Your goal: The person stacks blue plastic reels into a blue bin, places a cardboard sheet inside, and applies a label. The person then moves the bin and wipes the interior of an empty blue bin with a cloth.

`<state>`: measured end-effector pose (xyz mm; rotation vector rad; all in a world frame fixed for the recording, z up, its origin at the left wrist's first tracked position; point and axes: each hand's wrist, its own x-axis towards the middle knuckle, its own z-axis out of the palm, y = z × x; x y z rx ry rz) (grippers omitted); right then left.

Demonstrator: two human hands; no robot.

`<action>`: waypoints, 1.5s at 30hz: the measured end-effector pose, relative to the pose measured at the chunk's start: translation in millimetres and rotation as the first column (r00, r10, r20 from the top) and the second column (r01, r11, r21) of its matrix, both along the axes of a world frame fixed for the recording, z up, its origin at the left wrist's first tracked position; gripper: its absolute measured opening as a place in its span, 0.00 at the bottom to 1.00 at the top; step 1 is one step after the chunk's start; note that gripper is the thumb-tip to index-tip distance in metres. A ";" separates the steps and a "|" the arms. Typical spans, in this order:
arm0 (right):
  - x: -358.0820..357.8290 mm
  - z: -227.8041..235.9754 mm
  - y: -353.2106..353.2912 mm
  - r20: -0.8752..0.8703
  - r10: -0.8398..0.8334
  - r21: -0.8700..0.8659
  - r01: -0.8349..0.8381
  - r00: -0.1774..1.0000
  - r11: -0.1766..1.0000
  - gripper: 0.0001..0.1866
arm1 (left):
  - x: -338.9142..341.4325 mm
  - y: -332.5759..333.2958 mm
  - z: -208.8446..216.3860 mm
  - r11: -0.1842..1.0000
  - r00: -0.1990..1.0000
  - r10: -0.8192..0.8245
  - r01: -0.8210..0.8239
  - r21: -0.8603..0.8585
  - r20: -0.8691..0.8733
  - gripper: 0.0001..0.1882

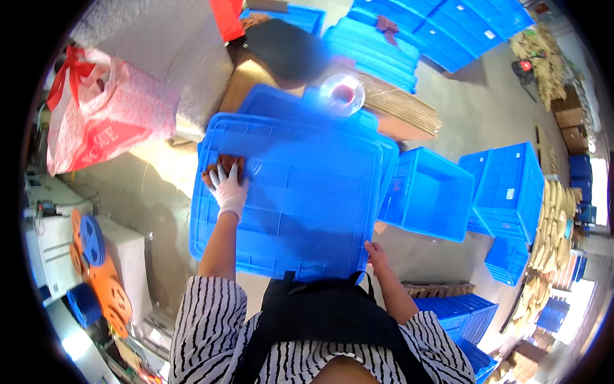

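Note:
A large blue plastic lid [300, 192] lies flat in front of me, close to my dark apron [320, 320]. My left hand [229, 191], in a white glove with grey fingertips, presses a brown cloth [224, 168] onto the lid's upper left part. Its fingers are spread over the cloth. At the lid's near right edge my bare right hand [376, 255] grips the rim. Beneath and behind this lid, more blue plastic [268, 99] shows. A roll of clear tape [342, 95] sits just beyond the far edge.
An open blue crate [435, 195] stands to the right, with stacked blue crates [508, 189] beyond it. Flattened cardboard [403, 105] lies behind the lid. A pink-and-white bag [115, 109] is at the far left, above orange and blue reels [102, 275]. Blue lids [371, 54] are piled far off.

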<state>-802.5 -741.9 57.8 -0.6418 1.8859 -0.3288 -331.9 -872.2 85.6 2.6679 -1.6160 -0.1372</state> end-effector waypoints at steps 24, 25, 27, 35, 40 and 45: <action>-40.1 241.4 114.7 0.058 -0.504 -0.750 0.370 0.862 0.548 0.19 | 35.0 54.1 67.2 0.669 0.308 -0.284 -0.615 -0.418 -0.908 0.13; -65.3 259.4 150.8 -0.009 -0.546 -0.812 0.313 0.838 0.493 0.20 | 1.4 55.2 82.3 0.690 0.214 -0.301 -0.623 -0.367 -0.929 0.12; -87.7 288.9 207.8 0.127 -0.696 -0.864 0.424 0.706 0.272 0.25 | -19.8 50.8 106.7 0.740 0.094 -0.319 -0.597 -0.310 -0.943 0.12; -96.2 348.0 415.0 0.080 -0.883 -0.979 0.205 0.463 0.019 0.30 | -174.5 124.6 190.9 0.987 -0.119 0.035 -0.153 0.053 -0.992 0.39; -70.5 341.4 460.6 -0.644 -0.740 -0.765 -0.169 0.195 0.621 0.15 | -327.3 247.0 248.4 0.818 -0.773 0.360 0.530 -0.222 -0.522 0.31; -47.8 347.7 495.0 -0.932 -0.357 -0.231 -0.657 -0.064 0.718 0.10 | -353.1 308.1 250.1 0.862 -0.856 0.488 0.503 -0.058 -0.171 0.35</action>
